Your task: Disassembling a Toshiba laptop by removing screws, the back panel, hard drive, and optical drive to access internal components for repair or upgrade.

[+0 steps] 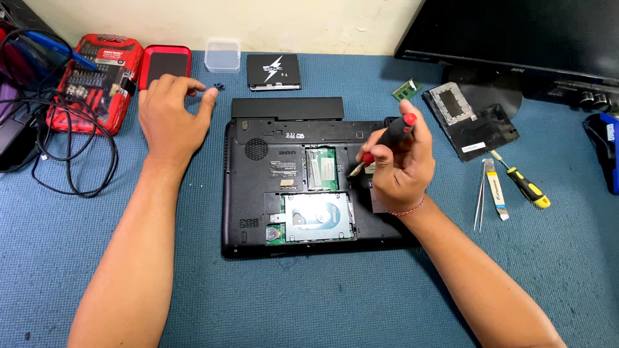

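A black laptop (255,193) lies upside down on the blue mat with its bottom cover off, showing a memory slot (321,169) and a silver hard drive (316,217). My right hand (403,164) grips a red and black screwdriver (394,133), its tip pointing down at the laptop beside the memory slot. My left hand (169,113) hovers with fingers spread over the mat left of the laptop, close to a few small black screws (219,86).
A red screwdriver bit kit (97,80) with its lid (165,64) and tangled black cables (58,148) lie at the left. A clear plastic box (222,55), black drive (273,71), laptop battery (287,107), memory stick (407,89), removed cover (471,122), tweezers (480,196), yellow screwdriver (525,187) and monitor (516,32) surround.
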